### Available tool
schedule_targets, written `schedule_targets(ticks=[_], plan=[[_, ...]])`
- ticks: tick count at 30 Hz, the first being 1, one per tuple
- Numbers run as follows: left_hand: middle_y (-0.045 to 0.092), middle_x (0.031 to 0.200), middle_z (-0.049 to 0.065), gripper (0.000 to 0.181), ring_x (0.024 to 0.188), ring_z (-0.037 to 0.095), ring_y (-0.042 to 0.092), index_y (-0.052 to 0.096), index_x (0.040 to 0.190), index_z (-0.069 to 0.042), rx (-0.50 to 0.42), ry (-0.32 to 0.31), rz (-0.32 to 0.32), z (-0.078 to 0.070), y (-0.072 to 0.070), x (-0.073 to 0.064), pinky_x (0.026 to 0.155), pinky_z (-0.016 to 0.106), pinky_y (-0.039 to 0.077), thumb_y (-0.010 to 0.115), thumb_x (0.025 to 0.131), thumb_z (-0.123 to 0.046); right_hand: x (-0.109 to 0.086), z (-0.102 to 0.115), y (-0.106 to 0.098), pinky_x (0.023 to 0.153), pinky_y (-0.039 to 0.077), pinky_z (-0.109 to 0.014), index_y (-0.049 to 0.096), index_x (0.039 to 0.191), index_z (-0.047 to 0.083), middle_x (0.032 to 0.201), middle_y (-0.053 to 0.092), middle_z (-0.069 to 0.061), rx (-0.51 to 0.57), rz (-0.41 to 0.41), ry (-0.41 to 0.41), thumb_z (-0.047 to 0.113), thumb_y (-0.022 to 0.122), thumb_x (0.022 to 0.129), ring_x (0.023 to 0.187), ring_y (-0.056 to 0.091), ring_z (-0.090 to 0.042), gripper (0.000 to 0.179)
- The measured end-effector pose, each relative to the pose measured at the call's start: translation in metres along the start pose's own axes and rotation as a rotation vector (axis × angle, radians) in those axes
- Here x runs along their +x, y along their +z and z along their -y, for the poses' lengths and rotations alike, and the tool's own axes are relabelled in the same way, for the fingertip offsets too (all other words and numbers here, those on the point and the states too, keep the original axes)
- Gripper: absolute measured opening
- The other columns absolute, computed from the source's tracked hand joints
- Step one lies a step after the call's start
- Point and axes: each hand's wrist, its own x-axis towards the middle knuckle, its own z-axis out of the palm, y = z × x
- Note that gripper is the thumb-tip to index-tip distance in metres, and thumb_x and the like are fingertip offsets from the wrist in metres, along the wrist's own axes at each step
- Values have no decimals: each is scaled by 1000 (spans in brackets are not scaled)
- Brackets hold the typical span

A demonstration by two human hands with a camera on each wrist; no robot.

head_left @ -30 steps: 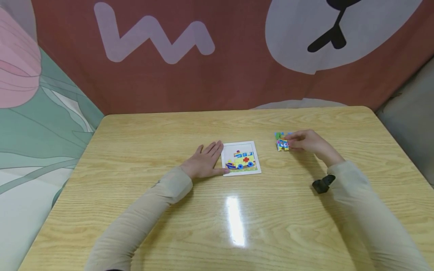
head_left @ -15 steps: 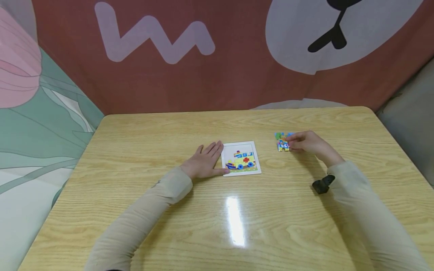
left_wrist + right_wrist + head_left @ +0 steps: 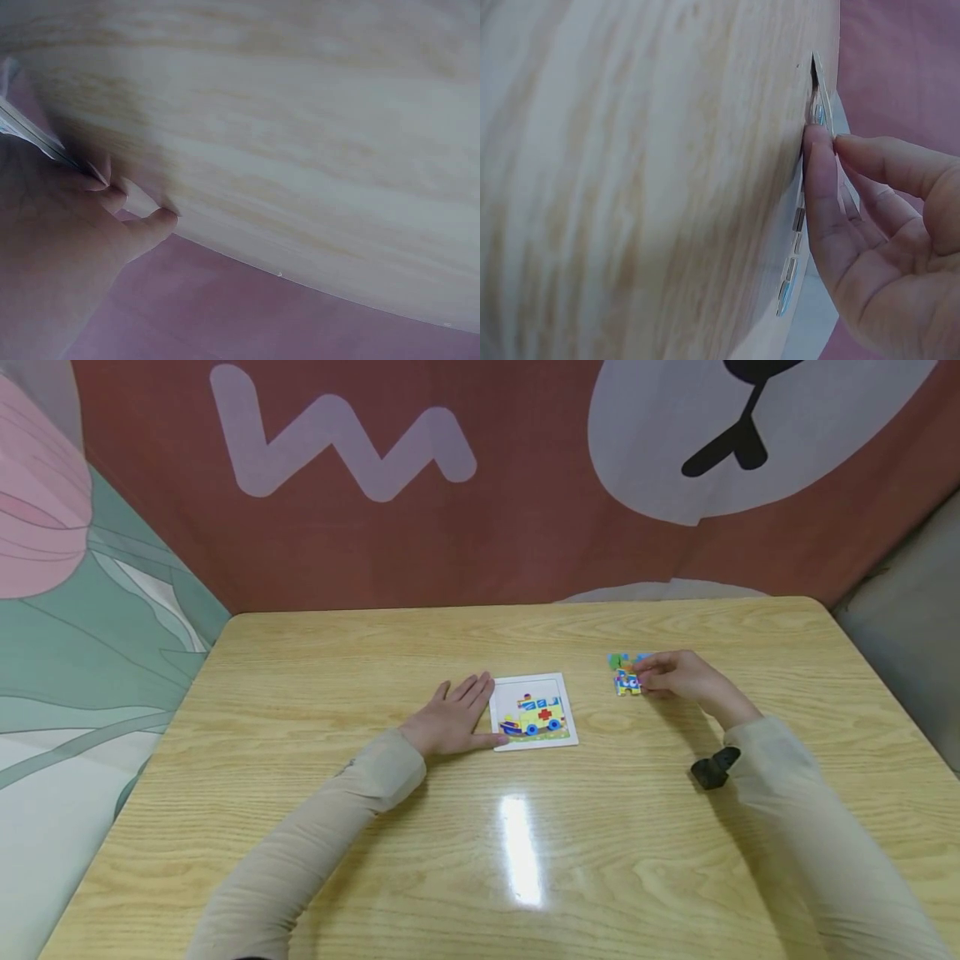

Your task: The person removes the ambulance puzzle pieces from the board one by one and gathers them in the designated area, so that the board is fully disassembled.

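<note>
A white puzzle tray (image 3: pixel 572 735) lies on the table, a partly assembled ambulance picture in its lower part. My left hand (image 3: pixel 448 718) rests along the tray's left side with fingers spread straight, its thumb over the lower left corner. To the right of the tray, my right hand (image 3: pixel 684 681) pinches a colourful jigsaw piece (image 3: pixel 627 684) between thumb and fingertips. In the right wrist view this jigsaw piece (image 3: pixel 823 86) stands tilted off the tabletop. Other jigsaw pieces (image 3: pixel 617 661) with blue and green print lie just behind it, partly hidden by the fingers.
The wood-grain table (image 3: pixel 360 877) carries a bright light reflection near its middle. A reddish-brown printed cloth (image 3: pixel 517 543) hangs at the table's far edge. A black wrist camera (image 3: pixel 712 768) sits at the right cuff.
The pinched jigsaw piece has shifted slightly to the right and turned a little in my right fingers, uncovering more of the pieces behind it. My left hand and the tray have stayed put.
</note>
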Motion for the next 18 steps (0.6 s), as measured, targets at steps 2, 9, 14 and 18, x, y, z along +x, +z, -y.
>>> schedule_targets(ticks=[2,9,14,18], plan=[[-11,162,0,96,151,18,-6,-9,154,-15,1,1,-2,0,0,0,122,50,2,31,89,-74,1,-1,0,75,54,-15,42,133,-15,91,60,9,1,-3,2,6,52,97,76,58,8,44],[-10,162,0,95,151,19,-6,-8,154,-15,9,2,-9,0,1,0,122,50,3,31,90,-73,3,-3,0,73,54,-18,45,133,-12,100,65,-1,-21,-15,13,10,54,97,77,59,6,43],[-10,162,1,94,151,19,-6,-8,154,-14,12,3,-9,-1,0,-1,122,51,3,31,90,-72,4,-7,-3,67,53,-19,55,124,-9,93,68,1,41,-30,-55,16,61,94,74,62,1,40],[-10,163,1,94,151,19,-6,-8,154,-14,11,3,-11,-1,0,-1,122,51,3,31,90,-72,2,-1,-1,68,53,-19,55,125,-8,102,67,-9,28,-50,-72,16,59,94,74,61,1,39]])
